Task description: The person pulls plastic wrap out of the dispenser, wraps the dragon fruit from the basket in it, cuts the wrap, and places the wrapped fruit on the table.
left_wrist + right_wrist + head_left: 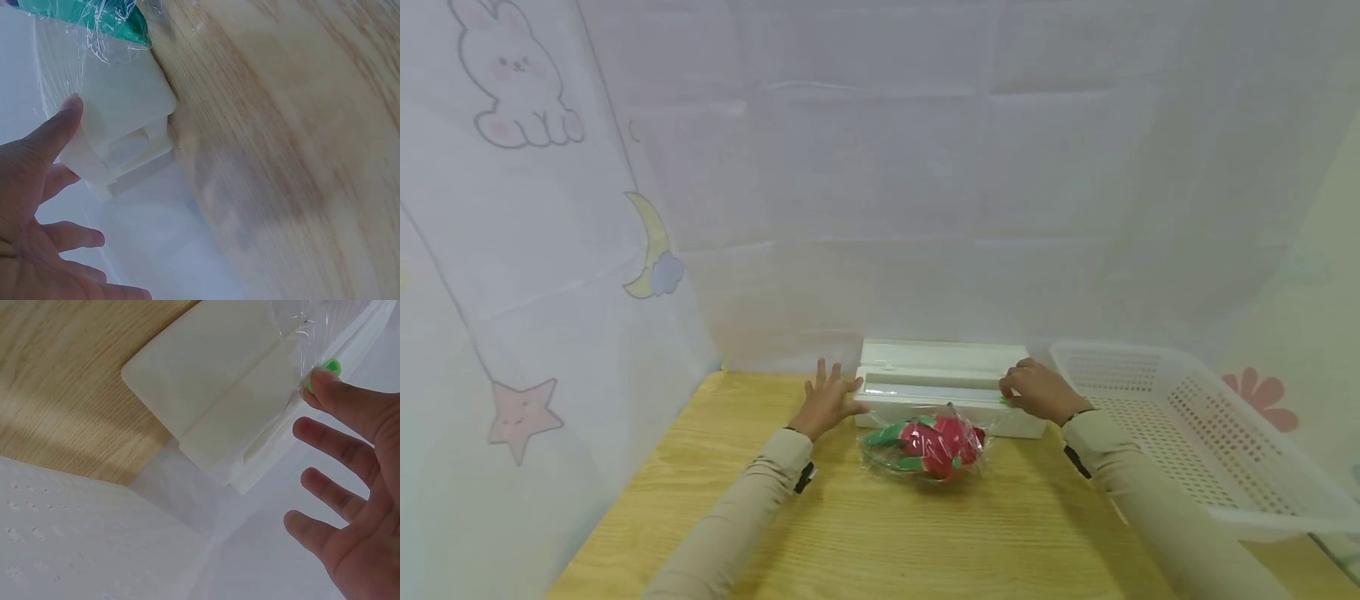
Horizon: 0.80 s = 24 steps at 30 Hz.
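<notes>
A long white cling film dispenser (943, 354) lies across the back of the table against the wall sheet. My left hand (823, 402) steadies its left end, thumb resting on the edge and the other fingers spread. At the right end, my right hand (1037, 390) pinches a small green slider (333, 366) between thumb and index finger, its other fingers held out straight. Clear film (303, 331) drapes over the dispenser's front. Just in front sits a red and green soft-looking object (936, 446), covered in the crinkled film; its exact kind is unclear.
A white perforated plastic basket (1232, 518) stands at the right, close to my right forearm. The wooden table (880, 542) meets a hanging pale sheet (880, 292) at the back. Cartoon prints, such as a pink star (523, 417), decorate the left side.
</notes>
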### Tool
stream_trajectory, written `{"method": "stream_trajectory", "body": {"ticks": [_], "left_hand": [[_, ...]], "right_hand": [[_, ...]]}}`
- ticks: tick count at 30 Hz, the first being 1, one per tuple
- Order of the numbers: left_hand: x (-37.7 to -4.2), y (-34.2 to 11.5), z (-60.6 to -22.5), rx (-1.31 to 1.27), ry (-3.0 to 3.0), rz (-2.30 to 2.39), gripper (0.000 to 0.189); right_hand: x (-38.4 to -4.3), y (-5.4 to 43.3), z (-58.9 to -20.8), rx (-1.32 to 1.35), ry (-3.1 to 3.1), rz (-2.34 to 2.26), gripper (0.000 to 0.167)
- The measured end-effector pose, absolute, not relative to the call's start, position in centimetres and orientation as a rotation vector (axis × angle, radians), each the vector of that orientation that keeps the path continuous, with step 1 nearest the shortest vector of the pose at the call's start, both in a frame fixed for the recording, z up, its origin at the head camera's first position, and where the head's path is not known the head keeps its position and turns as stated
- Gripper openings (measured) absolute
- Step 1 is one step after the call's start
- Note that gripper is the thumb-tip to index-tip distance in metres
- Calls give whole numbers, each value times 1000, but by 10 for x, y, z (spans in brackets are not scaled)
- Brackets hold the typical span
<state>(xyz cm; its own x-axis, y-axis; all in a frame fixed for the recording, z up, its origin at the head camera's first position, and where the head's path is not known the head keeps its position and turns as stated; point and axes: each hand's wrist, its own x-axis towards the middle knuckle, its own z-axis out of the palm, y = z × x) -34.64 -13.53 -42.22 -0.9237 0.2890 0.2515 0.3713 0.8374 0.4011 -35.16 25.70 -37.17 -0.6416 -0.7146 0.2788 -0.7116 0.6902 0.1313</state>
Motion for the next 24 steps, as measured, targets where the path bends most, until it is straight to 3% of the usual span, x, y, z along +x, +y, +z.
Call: {"method": "stream_trajectory", "body": {"ticks": [24], "left_hand": [[-348, -133, -426, -516, -2852, -691, 62]], "right_hand": [[-340, 276, -368, 959, -2711, -33, 18]]}}
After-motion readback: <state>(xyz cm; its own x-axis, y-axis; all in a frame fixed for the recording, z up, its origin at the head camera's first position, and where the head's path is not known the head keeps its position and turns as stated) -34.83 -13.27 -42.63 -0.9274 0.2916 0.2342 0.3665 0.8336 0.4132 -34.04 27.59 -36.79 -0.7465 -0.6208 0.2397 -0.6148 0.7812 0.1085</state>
